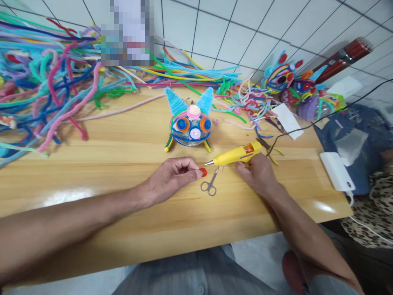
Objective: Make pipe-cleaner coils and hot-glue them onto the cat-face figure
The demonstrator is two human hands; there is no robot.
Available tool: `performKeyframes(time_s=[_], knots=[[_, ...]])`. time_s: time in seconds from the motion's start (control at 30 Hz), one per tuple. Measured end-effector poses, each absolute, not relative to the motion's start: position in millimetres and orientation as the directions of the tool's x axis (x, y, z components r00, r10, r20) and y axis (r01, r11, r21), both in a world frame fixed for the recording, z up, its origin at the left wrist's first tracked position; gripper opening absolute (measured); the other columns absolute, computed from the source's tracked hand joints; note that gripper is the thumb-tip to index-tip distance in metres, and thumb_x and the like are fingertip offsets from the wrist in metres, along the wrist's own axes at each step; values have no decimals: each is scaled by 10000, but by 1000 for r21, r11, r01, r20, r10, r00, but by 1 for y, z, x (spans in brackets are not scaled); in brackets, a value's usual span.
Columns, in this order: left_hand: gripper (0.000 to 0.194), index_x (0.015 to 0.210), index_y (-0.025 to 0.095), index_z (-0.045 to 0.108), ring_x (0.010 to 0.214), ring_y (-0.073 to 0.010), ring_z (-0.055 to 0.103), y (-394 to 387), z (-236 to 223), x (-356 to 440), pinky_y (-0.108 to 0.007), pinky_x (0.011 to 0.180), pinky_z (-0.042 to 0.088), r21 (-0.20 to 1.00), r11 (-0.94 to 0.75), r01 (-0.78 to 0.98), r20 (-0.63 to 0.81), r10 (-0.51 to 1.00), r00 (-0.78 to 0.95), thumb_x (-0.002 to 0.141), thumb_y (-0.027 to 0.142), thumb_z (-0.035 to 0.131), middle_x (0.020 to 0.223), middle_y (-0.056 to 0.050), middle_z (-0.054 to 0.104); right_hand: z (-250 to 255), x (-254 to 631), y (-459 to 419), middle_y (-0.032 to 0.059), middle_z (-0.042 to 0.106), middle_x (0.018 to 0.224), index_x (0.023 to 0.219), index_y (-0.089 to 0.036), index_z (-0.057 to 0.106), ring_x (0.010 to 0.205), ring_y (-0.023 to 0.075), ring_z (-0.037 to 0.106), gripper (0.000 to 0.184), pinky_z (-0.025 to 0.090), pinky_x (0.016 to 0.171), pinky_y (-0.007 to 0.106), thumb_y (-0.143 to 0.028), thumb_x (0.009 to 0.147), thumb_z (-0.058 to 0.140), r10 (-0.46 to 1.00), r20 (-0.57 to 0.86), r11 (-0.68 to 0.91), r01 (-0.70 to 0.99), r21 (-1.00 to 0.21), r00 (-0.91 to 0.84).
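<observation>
My left hand (179, 176) pinches a small red coil (203, 172), which looks like rolled pipe cleaner, between thumb and fingers. My right hand (259, 174) is wrapped round the handle of a yellow glue gun (236, 154). Its metal nozzle points left and sits just above and beside the red coil; whether they touch I cannot tell. Small scissors (211, 183) lie on the table between my hands. Behind them stands a pipe-cleaner animal head (190, 127) with blue ears, orange-and-blue eyes and yellow-and-green feet.
Pipe cleaners (55, 90) heap up at the left and along the tiled wall. Similar finished figures (279, 80) stand back right, near cut scraps (248, 98) and white paper (287, 121). Pliers (270, 149) lie behind the glue gun. Its black cord (319, 121) runs right, past a white power bank (337, 171).
</observation>
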State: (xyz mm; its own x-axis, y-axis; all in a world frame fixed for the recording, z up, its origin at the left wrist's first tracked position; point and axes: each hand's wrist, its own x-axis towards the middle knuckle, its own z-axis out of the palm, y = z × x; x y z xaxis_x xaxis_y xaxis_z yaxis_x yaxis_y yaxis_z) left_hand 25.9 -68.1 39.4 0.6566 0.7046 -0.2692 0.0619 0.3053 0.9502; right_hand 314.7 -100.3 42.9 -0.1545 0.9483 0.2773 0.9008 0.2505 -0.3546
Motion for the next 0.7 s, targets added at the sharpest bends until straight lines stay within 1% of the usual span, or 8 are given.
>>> performKeyframes(time_s=[0.13, 0.23, 0.37, 0.5, 0.7], knots=[[287, 791, 153, 651, 547, -73, 338, -68, 41, 26, -204, 501, 252, 952, 302, 47, -259, 714, 651, 899, 407, 727, 601, 66, 470, 41, 320, -102, 7, 482, 615, 666, -273, 351, 617, 180, 504, 268, 378, 549, 303, -287, 844, 551, 947, 274, 260, 901, -348, -167], [269, 791, 154, 650, 540, -71, 322, -68, 41, 25, -207, 498, 243, 951, 307, 42, -258, 709, 657, 908, 386, 721, 592, 72, 446, 41, 325, -103, 0, 448, 598, 649, -274, 348, 597, 176, 477, 303, 365, 556, 313, -313, 865, 555, 953, 250, 247, 914, -322, -170], [248, 794, 152, 653, 537, -71, 331, -68, 42, 25, -211, 500, 248, 954, 301, 22, -239, 708, 665, 914, 363, 706, 582, 73, 449, 43, 329, -103, 17, 471, 613, 649, -270, 373, 624, 199, 503, 291, 379, 578, 330, -327, 876, 547, 965, 205, 222, 925, -308, -164], [253, 787, 150, 647, 553, -72, 348, -67, 44, 25, -212, 509, 263, 953, 302, 19, -236, 701, 673, 912, 363, 703, 600, 66, 473, 45, 329, -103, 4, 459, 591, 648, -275, 364, 578, 191, 485, 305, 366, 557, 331, -321, 882, 555, 961, 215, 236, 921, -310, -173], [273, 790, 155, 629, 556, -71, 335, -67, 42, 25, -211, 506, 256, 951, 310, 9, -230, 685, 691, 922, 382, 703, 616, 66, 467, 43, 332, -104, 13, 533, 629, 696, -258, 457, 590, 192, 521, 246, 383, 554, 324, -326, 907, 563, 959, 182, 267, 906, -327, -217]])
